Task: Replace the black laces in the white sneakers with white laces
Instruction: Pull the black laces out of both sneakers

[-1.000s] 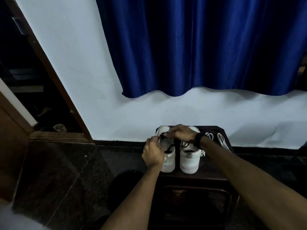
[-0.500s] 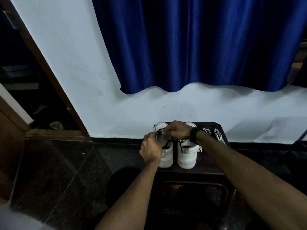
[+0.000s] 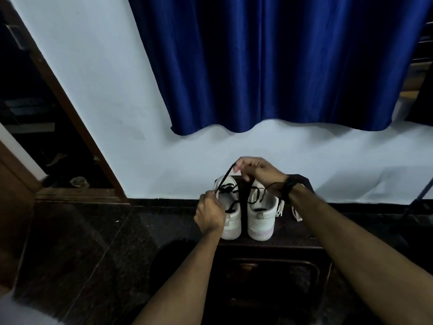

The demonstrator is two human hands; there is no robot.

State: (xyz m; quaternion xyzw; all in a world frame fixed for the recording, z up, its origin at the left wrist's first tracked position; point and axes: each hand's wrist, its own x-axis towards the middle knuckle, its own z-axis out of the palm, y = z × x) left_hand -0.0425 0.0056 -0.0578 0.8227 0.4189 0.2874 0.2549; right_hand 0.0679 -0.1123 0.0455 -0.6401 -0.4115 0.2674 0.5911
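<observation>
Head view; no brand, label or writing legible on any item; two white sneakers: left sneaker (image 3: 230,214) and right sneaker (image 3: 262,218), side by side on a dark counter (image 3: 290,238), long axes running from the viewer toward the wall, heels nearest the viewer, toes toward the wall; black lace (image 3: 226,178) partly loosened on the left sneaker, one strand drawn taut, slanting up and to the right from the eyelets to the right hand (image 3: 256,171); right hand raised above the toes, grip pinching that strand at the fingertips, a black band on its wrist; left hand (image 3: 209,215) against the outer side of the left sneaker, fingers curled at the lace near the eyelets; loose black lace loops across the right sneaker; white laces (image 3: 295,213) partly visible behind the right forearm; blue curtain (image 3: 269,66) on the white wall beyond.
</observation>
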